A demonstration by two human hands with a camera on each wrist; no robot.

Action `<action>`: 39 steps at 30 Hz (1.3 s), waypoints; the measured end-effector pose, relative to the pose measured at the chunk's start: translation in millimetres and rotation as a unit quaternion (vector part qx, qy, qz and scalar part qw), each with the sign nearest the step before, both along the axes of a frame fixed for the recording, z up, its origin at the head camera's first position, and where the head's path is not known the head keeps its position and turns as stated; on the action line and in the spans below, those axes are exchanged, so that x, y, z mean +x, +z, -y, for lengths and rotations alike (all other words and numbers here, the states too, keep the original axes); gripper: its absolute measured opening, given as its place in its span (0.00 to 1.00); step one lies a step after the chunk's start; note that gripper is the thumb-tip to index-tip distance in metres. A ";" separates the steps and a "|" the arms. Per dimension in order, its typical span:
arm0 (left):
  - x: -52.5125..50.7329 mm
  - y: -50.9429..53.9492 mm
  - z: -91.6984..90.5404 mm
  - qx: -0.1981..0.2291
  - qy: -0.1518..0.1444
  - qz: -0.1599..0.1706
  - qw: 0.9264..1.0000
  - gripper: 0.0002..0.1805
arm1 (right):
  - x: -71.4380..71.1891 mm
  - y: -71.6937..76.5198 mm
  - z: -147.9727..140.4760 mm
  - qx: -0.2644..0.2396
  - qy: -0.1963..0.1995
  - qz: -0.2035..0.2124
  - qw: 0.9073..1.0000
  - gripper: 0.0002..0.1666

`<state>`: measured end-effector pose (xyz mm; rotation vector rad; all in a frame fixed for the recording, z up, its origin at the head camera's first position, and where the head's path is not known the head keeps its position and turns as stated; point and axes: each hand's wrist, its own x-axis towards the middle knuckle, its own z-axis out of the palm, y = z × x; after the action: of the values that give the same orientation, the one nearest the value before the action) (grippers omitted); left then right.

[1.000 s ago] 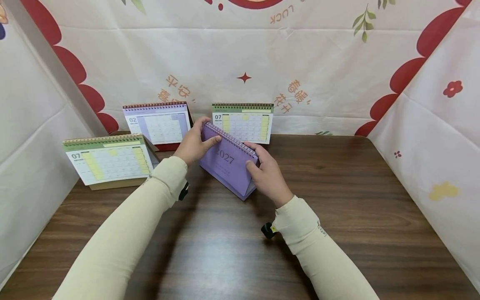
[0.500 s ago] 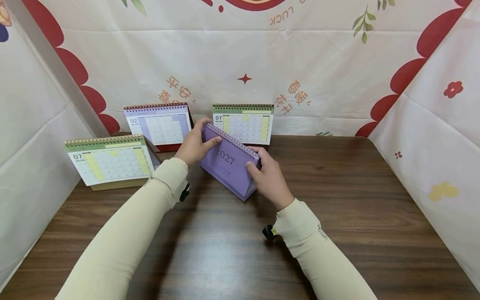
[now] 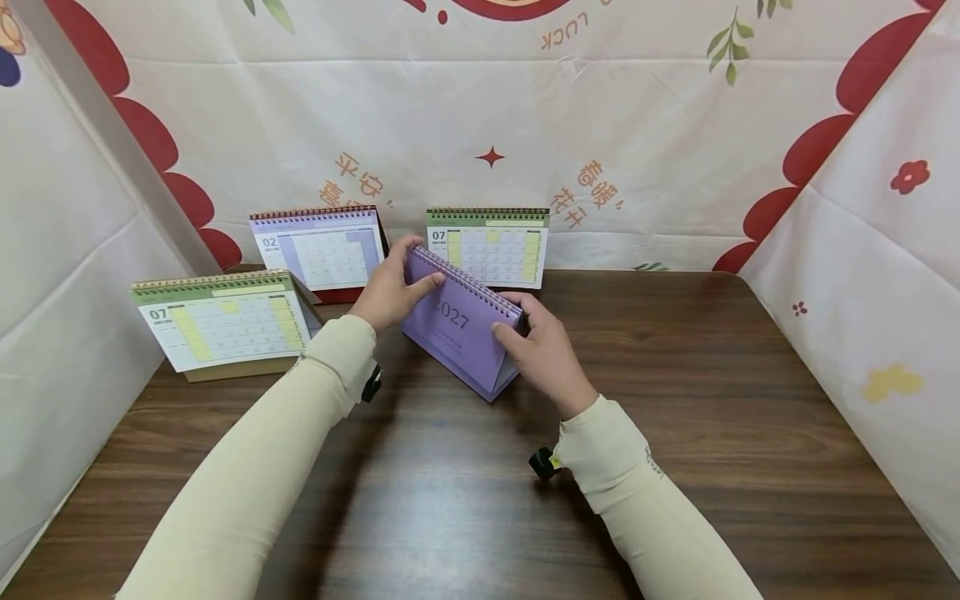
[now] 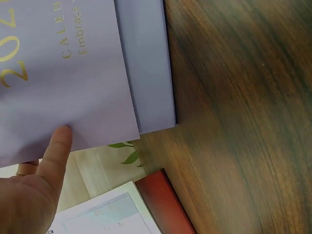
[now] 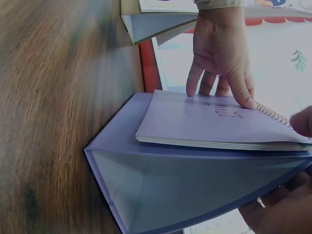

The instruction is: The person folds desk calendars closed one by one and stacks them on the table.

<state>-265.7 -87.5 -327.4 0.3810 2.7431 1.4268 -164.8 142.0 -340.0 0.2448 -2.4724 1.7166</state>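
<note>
A purple desk calendar (image 3: 457,325) marked 2027 stands at an angle on the brown table, its spiral binding along the top. My left hand (image 3: 392,287) grips its upper left end, the thumb on the front cover and the fingers over the back. At the upper right end, my right hand (image 3: 547,354) holds it between the thumb in front and fingers behind. The right wrist view shows the hollow triangular side of the stand (image 5: 165,190). In the left wrist view the left thumb (image 4: 58,146) presses the cover (image 4: 87,97).
Behind the purple calendar stands a green-topped calendar (image 3: 491,250), partly covered by it. A lilac-page calendar (image 3: 322,250) with a red base is at the back left, and another green-topped calendar (image 3: 225,325) stands farther left. Printed cloth walls (image 3: 660,150) border the wooden table (image 3: 675,400).
My right hand has shifted slightly to the right, and a little more of the purple calendar's right side shows. The left hand keeps its grip in nearly the same place.
</note>
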 end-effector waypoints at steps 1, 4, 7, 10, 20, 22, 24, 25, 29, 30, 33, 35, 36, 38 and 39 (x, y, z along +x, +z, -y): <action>-0.1 0.3 0.8 0.001 -0.002 0.000 1.000 0.43 | 0.9 -0.1 -0.7 -0.001 -0.009 -0.008 1.000 0.18; -0.7 0.8 6.1 0.019 -0.004 0.010 1.000 0.47 | 4.2 -1.1 -3.7 0.004 -0.048 -0.040 0.998 0.12; -1.7 -2.0 14.3 0.045 -0.001 0.035 0.998 0.47 | 7.5 -3.0 -7.0 0.029 -0.077 -0.066 0.994 0.12; -2.3 -7.3 20.5 0.066 -0.002 0.065 0.996 0.41 | 11.9 -3.7 -10.1 0.070 -0.079 -0.077 0.991 0.12; -0.2 -33.8 24.3 0.028 -0.017 0.103 0.994 0.21 | 19.5 -6.1 -14.2 0.208 -0.010 -0.019 0.978 0.07; 0.5 -39.9 24.1 0.033 -0.010 0.102 0.994 0.20 | 19.4 -6.9 -13.2 0.214 0.002 -0.012 0.977 0.06; 1.7 -44.7 24.6 0.040 -0.005 0.097 0.994 0.20 | 19.0 -7.7 -11.8 0.210 0.001 -0.013 0.978 0.05; 2.8 -46.2 25.0 0.044 -0.001 0.091 0.995 0.20 | 19.0 -7.8 -11.2 0.208 -0.003 -0.016 0.978 0.05; 10.8 -44.9 26.6 0.068 0.013 0.070 0.995 0.19 | 18.8 -6.1 -11.6 0.190 -0.030 -0.031 0.981 0.04; 13.7 -42.9 26.4 0.077 0.016 0.066 0.995 0.19 | 18.7 -4.9 -12.5 0.183 -0.037 -0.035 0.982 0.05; 22.6 -36.0 24.4 0.106 0.023 0.049 0.993 0.19 | 17.5 -1.0 -16.8 0.150 -0.059 -0.043 0.986 0.06; 30.1 -30.1 21.8 0.119 0.027 0.037 0.992 0.19 | 17.1 3.3 -19.8 0.121 -0.076 -0.046 0.989 0.07; 34.0 -27.3 20.3 0.118 0.028 0.030 0.992 0.19 | 16.9 5.5 -21.3 0.107 -0.084 -0.046 0.990 0.07; 42.8 -22.5 17.8 0.118 0.029 0.019 0.992 0.18 | 16.5 10.6 -23.3 0.080 -0.103 -0.042 0.991 0.08; 47.4 -20.2 16.5 0.117 0.030 0.016 0.993 0.17 | 16.3 13.1 -23.9 0.063 -0.112 -0.036 0.991 0.09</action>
<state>-218.3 -104.0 -347.6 0.2802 2.5894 1.7605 -148.5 165.9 -326.8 0.0363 -2.4514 1.4402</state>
